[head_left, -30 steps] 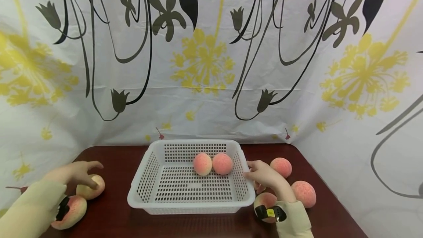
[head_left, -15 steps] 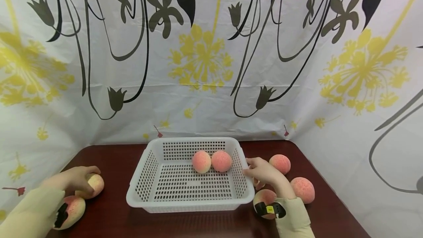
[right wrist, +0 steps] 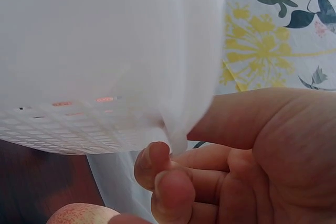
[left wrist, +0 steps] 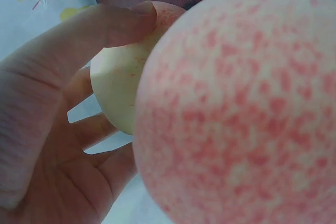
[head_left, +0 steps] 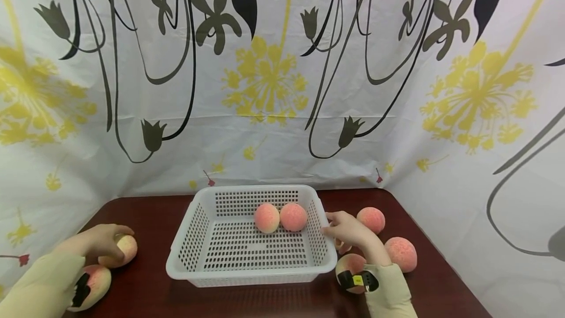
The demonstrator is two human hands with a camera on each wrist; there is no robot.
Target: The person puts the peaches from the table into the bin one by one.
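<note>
Your basket (head_left: 251, 275) looks like smooth plastic, the peaches (head_left: 293, 217) matt, the table (head_left: 247, 302) glossy wood, the backdrop (head_left: 282, 153) creased cloth.

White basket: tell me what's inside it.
Two peaches sit side by side toward the back right of the basket. Whatever lies directly beneath them is covered.

Left hand (head_left: 93, 240) now around a peach (head_left: 128, 248)

No readable words or numbers are coming through in any view right now; at the lower right of the head view, a yellow label (head_left: 358, 280) is sitting on a black wristband (head_left: 372, 282), its dark marks staying too small to read.
</note>
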